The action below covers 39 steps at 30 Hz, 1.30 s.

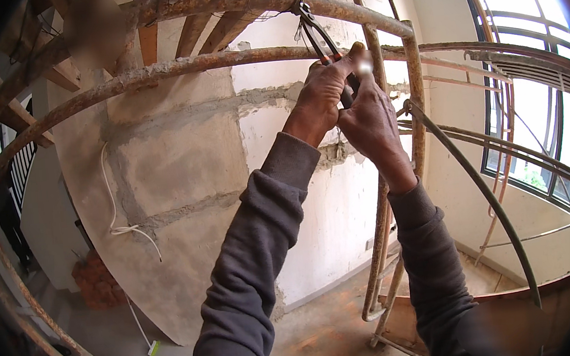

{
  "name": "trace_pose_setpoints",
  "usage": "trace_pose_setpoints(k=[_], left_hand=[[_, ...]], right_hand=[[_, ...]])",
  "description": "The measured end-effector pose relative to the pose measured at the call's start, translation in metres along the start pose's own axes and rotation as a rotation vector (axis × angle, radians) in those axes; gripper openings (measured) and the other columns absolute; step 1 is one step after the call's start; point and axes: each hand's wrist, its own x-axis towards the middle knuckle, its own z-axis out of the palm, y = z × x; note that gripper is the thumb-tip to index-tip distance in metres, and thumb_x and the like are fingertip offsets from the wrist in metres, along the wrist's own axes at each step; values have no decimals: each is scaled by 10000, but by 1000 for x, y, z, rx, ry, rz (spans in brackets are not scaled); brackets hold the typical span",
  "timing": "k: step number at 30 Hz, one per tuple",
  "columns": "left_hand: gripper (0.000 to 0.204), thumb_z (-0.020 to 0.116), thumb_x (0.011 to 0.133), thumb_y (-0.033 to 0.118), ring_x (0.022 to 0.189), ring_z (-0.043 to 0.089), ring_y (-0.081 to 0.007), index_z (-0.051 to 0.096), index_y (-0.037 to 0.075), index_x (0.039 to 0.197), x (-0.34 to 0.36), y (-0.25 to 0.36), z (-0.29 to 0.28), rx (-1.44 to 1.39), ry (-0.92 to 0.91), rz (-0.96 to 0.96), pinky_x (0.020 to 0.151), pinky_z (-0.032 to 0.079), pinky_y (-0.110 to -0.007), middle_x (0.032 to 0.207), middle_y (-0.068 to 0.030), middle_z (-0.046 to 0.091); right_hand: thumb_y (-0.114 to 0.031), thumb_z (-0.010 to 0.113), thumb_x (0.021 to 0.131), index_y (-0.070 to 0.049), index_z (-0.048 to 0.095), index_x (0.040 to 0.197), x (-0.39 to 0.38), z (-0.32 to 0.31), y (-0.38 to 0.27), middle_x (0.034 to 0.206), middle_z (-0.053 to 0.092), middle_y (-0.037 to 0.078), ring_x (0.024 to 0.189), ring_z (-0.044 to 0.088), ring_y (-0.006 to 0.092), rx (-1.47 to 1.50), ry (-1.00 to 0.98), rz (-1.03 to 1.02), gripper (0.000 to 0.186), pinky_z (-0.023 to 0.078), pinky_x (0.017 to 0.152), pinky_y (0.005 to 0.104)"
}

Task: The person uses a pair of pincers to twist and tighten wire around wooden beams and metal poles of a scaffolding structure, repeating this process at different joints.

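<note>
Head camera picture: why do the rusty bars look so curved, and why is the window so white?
In the head view the fisheye lens bends the straight rusty bars toward the rim; daylight blows out the window; the corners fall dark; the hands on the pliers stay fairly sharp.

Pincer handles (345, 95) buried in my hands; right fingertip (364, 64) blurred; top-left patch (92, 25) smeared; my elbows cut off below.
</note>
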Motion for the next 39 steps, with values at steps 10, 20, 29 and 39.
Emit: trace_pose_setpoints(k=[10,20,29,39], left_hand=[[447,802,841,356,790,701,-181,620,-13,1014,4,-14,-3,-145,-142,-53,720,603,-283,837,-119,675],[375,786,859,345,720,670,-145,631,14,942,6,-23,-2,-33,40,-95,648,572,-245,831,-70,664],[287,772,878,296,632,611,-132,651,40,836,6,-20,7,53,149,-20,569,505,-270,761,-42,647],[454,749,868,467,507,478,-75,521,139,652,-19,8,0,356,151,-111,433,364,-257,622,29,517]], right_hand=[[-196,690,802,68,500,1177,5,-16,-9,963,642,277,909,650,444,-13,-103,10,496,486,805,528],[-196,697,787,57,518,1172,4,6,6,802,667,272,792,676,447,66,-46,3,494,524,748,523],[-180,676,809,33,543,1162,4,9,10,780,674,251,771,676,445,111,5,-29,432,519,718,523],[-114,633,796,52,536,1081,-7,19,-5,763,660,193,642,652,319,559,-63,33,344,498,606,436]])
